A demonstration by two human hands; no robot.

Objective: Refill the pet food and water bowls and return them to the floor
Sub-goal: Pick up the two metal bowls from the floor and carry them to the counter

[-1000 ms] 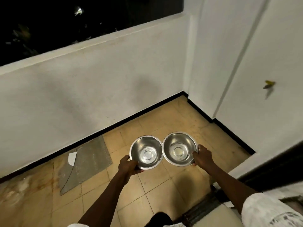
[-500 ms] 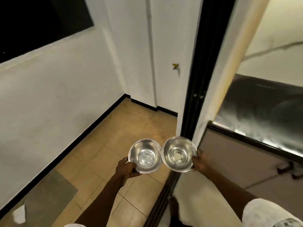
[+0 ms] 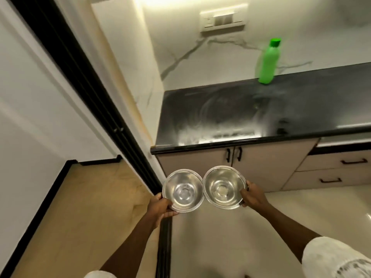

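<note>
Steel and shiny, the left bowl [image 3: 183, 190] and the right bowl [image 3: 223, 187] hang side by side in the air, mouths up toward the camera and bases toward the floor. Being round, neither has a long axis of its own. The pair lines up left to right, and their rims meet at one point in the middle. Both insides show bare metal with a flat ring at the bottom. The right bowl has a pale patch there, too blurred to name.

The left hand [image 3: 159, 207] grips the left bowl at its near outer edge, fingers curled round the rim and under the wall. The right hand [image 3: 253, 196] grips the right bowl at its outer edge in the same way. Each hand is clamped on its own bowl, with both arms stretched forward and a white sleeve [image 3: 337, 257] on the right arm.

The bowls are in front of a beige cabinet [image 3: 261, 167] and below the edge of a black counter [image 3: 230, 117]. Drawers [image 3: 341, 169] with black handles lie to the right. A green bottle [image 3: 268, 61] stands upright with its cap on at the back of the counter, well apart from the bowls. A switch plate [image 3: 222, 18] sits on the marbled wall above. A black door frame [image 3: 90, 87] runs diagonally at the left. Tan floor [image 3: 80, 217] lies beyond it, and the tiles under the bowls are paler.
</note>
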